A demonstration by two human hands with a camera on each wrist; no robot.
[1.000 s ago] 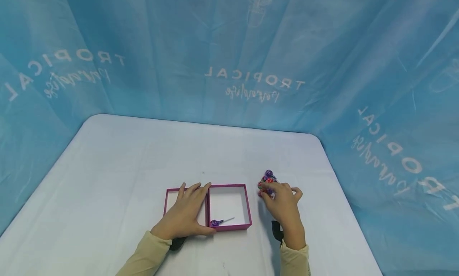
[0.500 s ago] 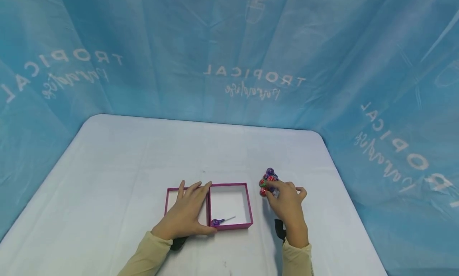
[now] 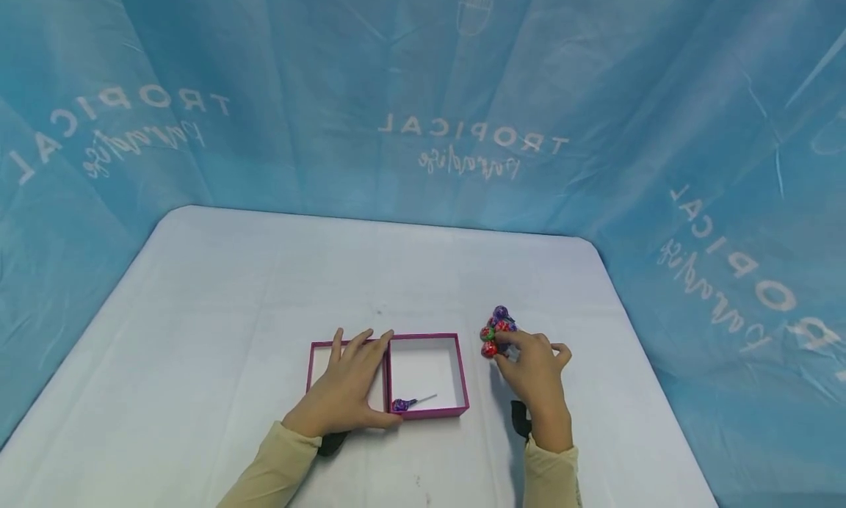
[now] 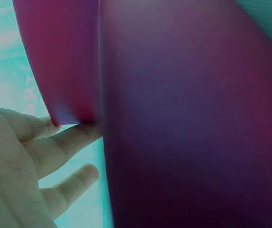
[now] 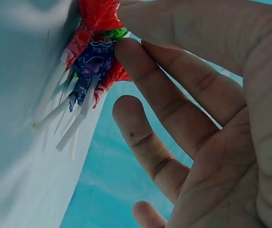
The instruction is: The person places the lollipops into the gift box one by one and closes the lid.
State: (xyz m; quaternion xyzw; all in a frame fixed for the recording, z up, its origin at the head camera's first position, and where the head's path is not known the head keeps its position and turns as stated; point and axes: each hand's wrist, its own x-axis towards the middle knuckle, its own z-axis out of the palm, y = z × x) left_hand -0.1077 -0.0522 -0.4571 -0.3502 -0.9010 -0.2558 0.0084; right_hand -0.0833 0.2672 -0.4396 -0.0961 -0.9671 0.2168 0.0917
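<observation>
A shallow magenta box [image 3: 429,413] with a white inside lies near the front. One purple-wrapped lollipop [image 3: 400,405] rests in the near left corner of its right-hand part. My left hand [image 3: 346,390] spans the left-hand part, fingertips at the far rim and thumb on the near wall; its fingers also show beside the magenta wall [image 4: 188,109] in the left wrist view. Right of the box, my right hand [image 3: 531,365] touches a pile of lollipops [image 3: 501,316] in red, green and purple-blue wrappers. Whether its thumb and fingers pinch one is hidden; white sticks [image 5: 72,130] hang below the wrappers.
A white-covered table [image 3: 264,273] spreads beneath everything. Blue curtains [image 3: 423,67] with mirrored lettering stand along its back and sides.
My right hand has shifted slightly to the right over the pile, and a red lollipop shows more fully beside its thumb. The left hand keeps its place on the box.
</observation>
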